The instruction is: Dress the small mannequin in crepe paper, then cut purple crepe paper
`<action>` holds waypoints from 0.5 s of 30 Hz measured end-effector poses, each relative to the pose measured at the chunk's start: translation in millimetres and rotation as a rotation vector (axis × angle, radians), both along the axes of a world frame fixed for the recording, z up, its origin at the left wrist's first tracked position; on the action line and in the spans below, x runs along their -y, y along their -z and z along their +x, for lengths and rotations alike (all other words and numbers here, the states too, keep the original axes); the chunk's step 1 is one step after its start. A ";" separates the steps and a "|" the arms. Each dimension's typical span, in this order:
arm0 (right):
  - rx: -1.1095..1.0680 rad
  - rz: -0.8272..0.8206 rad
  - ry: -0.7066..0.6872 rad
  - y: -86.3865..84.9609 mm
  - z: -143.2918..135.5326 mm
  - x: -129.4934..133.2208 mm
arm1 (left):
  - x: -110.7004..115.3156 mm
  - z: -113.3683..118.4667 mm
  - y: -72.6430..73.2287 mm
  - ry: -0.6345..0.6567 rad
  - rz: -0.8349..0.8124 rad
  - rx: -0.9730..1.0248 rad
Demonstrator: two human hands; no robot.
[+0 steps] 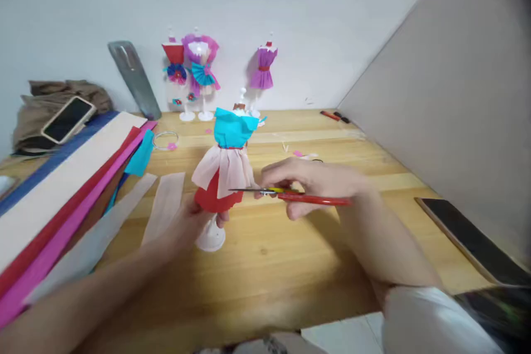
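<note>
A small white dress-form stand [211, 239] wears a doll dress with a turquoise crepe-paper top [232, 128], a pale pink overskirt [226, 168] and a red underskirt [209, 199]. My left hand [193, 221] is closed around the stand just under the red skirt. Scissors [307, 198] with red and yellow handles are in my right hand [305, 177], their blades pointing left across the pale pink hem. My right fingertips are beside the edge of that overskirt; whether they pinch the paper I cannot tell.
Crepe-paper strips in several colours [66, 199] lie at the left, by a phone [68, 120] on brown cloth [37, 105]. Dressed mini forms [201, 74] stand along the wall, near a grey upright object [135, 80]. A dark tablet-like slab [473, 238] lies at the right.
</note>
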State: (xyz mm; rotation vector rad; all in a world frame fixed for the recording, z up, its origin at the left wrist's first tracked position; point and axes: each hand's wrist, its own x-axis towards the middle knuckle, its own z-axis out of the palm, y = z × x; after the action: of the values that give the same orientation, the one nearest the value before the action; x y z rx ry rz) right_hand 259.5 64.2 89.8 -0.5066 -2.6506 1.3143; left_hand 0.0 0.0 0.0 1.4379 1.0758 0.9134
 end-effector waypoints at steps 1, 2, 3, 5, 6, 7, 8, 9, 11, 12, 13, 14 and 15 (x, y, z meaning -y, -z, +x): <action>0.001 0.003 -0.003 0.0 -0.1 0.3 | 1.3 -0.3 -0.4 -0.001 -0.012 0.014; 0.002 0.005 -0.006 0.0 -0.2 0.5 | 2.4 -0.6 -0.9 -0.002 -0.022 0.026; 0.003 0.006 -0.009 -0.1 -0.3 0.8 | 3.4 -0.6 -1.6 -0.003 -0.030 0.037; 0.010 0.005 -0.012 -0.5 -0.5 1.1 | 4.7 0.0 -3.4 -0.005 -0.043 0.056; 0.012 0.004 -0.013 -0.8 -0.5 1.1 | 5.1 0.5 -4.5 -0.006 -0.046 0.062; 0.011 0.003 -0.015 -1.0 -0.5 1.0 | 5.3 1.1 -5.5 -0.005 -0.044 0.059; 0.006 0.000 -0.015 -1.2 -0.5 0.9 | 5.4 1.6 -6.5 -0.002 -0.037 0.054; 0.001 -0.005 -0.016 -1.4 -0.4 0.7 | 5.5 1.9 -7.3 0.003 -0.031 0.047; 0.001 -0.022 -0.013 -1.5 -0.1 0.2 | 5.5 2.2 -8.0 0.013 -0.024 0.041; 0.005 -0.031 -0.010 -1.5 0.1 0.1 | 5.5 2.2 -8.0 0.015 -0.024 0.041; 0.009 -0.038 -0.006 -1.5 0.3 -0.1 | 5.6 2.1 -7.9 0.015 -0.025 0.038; 0.010 -0.043 -0.005 -1.6 0.5 -0.1 | 5.6 2.1 -7.9 0.011 -0.026 0.034; 0.010 -0.047 -0.004 -1.6 0.6 0.0 | 5.7 2.1 -7.9 0.006 -0.026 0.029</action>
State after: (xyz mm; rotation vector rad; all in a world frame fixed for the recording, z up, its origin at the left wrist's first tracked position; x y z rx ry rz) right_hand 260.1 64.2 91.4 -0.5149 -2.6355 1.3812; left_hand 2.1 -5.7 7.9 1.4016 1.0578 0.9107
